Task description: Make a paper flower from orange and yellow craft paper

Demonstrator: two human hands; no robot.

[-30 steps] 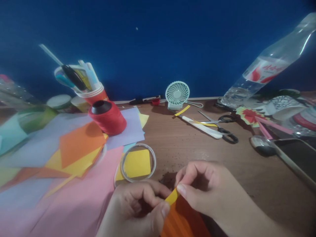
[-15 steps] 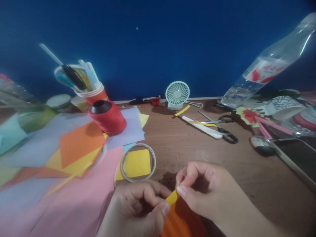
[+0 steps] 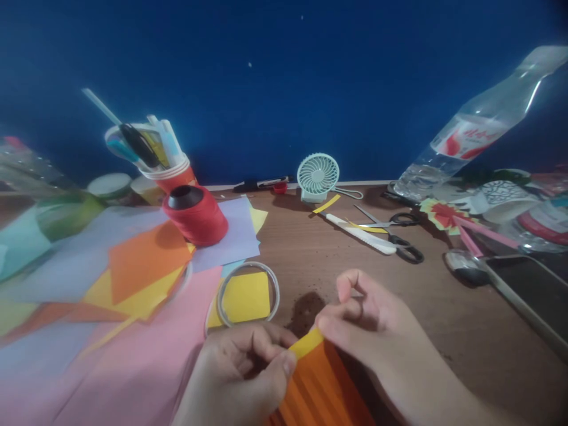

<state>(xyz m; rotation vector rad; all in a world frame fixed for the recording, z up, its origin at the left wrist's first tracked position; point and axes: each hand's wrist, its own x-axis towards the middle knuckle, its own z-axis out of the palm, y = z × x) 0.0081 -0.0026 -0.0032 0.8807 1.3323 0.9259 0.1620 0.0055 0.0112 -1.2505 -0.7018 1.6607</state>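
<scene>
A narrow yellow paper strip (image 3: 306, 345) lies along the top edge of an orange paper piece (image 3: 326, 387) with darker stripes or folds. My left hand (image 3: 246, 370) pinches the strip's left end between thumb and index finger. At the other end, my right hand (image 3: 375, 331) is closed on the strip, its thumb against the fingers and the index finger bent upward. The lower part of the orange paper runs out of the frame. Just beyond my left hand, a clear tape roll (image 3: 276, 296) rests on a yellow paper square (image 3: 248, 299).
Coloured paper sheets (image 3: 177, 331) cover the left side, with a red thread spool (image 3: 199, 219) and a pen cup (image 3: 177, 174). A small fan (image 3: 318, 176), a white-handled cutter (image 3: 359, 235) and scissors (image 3: 406, 251) lie farther back. A phone (image 3: 532, 290) and plastic bottle (image 3: 470, 130) are right.
The orange paper and strip show more between my hands. My right hand has risen slightly, with its index finger lifted. The whole view has shifted a little.
</scene>
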